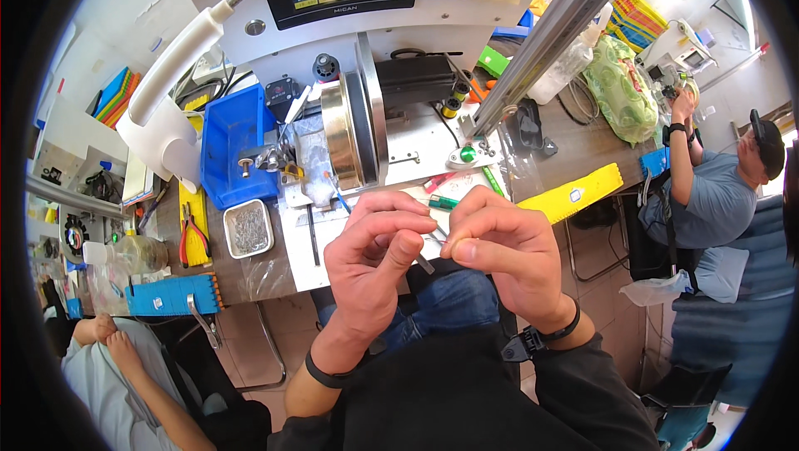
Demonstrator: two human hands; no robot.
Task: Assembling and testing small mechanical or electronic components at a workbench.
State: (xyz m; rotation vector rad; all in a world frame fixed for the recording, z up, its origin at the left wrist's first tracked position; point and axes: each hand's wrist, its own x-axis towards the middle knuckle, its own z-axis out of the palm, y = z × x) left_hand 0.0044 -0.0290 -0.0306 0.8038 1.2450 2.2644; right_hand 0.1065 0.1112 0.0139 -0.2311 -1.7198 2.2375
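My left hand (370, 255) and my right hand (509, 243) are raised close together above my lap, in front of the machine. The thumb and forefinger of my right hand pinch something thin, like a fine metal piece; its exact kind is too small to tell. My left hand is curled, thumb near the forefinger. A narrow grey metal strip (426, 265) shows just below its fingertips, but what those fingers grip is hidden. Beyond the hands stands the machine's large round metal drum (337, 135). A green pen-like piece (443, 202) lies behind the fingers.
Left of the drum are a blue bin (229, 147), a white tray of small metal parts (248, 229) and red-handled pliers (195, 239). A slanted metal post (549, 39) rises at right, near a yellow strip (570, 193). People sit on both sides.
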